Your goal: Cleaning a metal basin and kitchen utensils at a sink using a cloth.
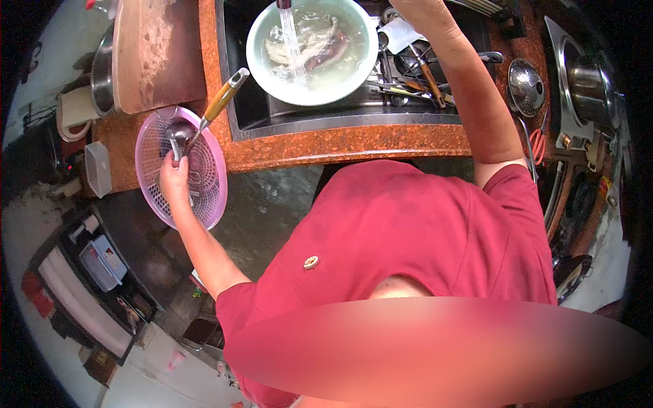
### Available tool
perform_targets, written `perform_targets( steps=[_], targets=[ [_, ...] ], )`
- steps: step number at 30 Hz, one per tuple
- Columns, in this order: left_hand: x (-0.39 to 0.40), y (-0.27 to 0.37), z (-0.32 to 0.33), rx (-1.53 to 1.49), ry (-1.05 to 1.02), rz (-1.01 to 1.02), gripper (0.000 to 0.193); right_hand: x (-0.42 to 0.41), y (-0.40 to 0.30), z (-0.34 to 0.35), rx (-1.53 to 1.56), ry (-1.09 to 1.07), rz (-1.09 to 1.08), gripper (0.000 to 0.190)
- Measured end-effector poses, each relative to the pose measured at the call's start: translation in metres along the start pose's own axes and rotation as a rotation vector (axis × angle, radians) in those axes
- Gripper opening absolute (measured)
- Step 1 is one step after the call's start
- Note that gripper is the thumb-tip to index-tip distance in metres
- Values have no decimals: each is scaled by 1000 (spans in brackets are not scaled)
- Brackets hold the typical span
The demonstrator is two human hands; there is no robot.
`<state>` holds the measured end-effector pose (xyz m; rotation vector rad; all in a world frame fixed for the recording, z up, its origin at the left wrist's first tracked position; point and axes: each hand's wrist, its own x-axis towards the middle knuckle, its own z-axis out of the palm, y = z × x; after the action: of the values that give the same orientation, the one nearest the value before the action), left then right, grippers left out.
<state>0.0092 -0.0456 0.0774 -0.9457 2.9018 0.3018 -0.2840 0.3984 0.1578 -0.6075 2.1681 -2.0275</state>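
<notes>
My left hand (pixel 175 176) reaches into a pink-purple plastic basket (pixel 220 168) at the counter's left end. Its thumb and fingers close around a shiny metal utensil (pixel 176 149), whose far end is dark and rounded like a ladle bowl. Beside it, a wooden-handled utensil (pixel 224 99) leans out over the basket rim. My right arm (pixel 477 86) stretches across the sink (pixel 255 130); the hand itself lies beyond the top edge, out of view. Water runs from a tap (pixel 283 4) into a pale green basin (pixel 312 98) holding pale and dark reddish pieces (pixel 331 51), perhaps meat.
Several utensils (pixel 426 76) and a white plastic piece (pixel 400 35) lie in the sink right of the basin. A wooden cutting board (pixel 158 56) stands left. On the right are a perforated metal strainer (pixel 526 87), red-handled scissors (pixel 537 145) and a steel pot (pixel 589 92).
</notes>
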Motion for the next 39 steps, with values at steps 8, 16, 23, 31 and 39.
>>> perform_targets(
  steps=[8,16,23,31,39],
  targets=[
    [-7,21,-11,129,105,90,41,5,-1,-2,58,-29,23,29],
    [-29,133,-46,26,456,378,25,1,-4,-2,135,-115,-186,35],
    [-35,177,-31,-78,473,630,20,-4,-2,0,169,-118,-180,37],
    [-50,209,-11,-206,375,680,21,-13,5,-14,-47,-16,-75,41],
    [-39,267,79,-301,-74,813,19,-83,112,-91,-511,151,233,32]
  ],
)
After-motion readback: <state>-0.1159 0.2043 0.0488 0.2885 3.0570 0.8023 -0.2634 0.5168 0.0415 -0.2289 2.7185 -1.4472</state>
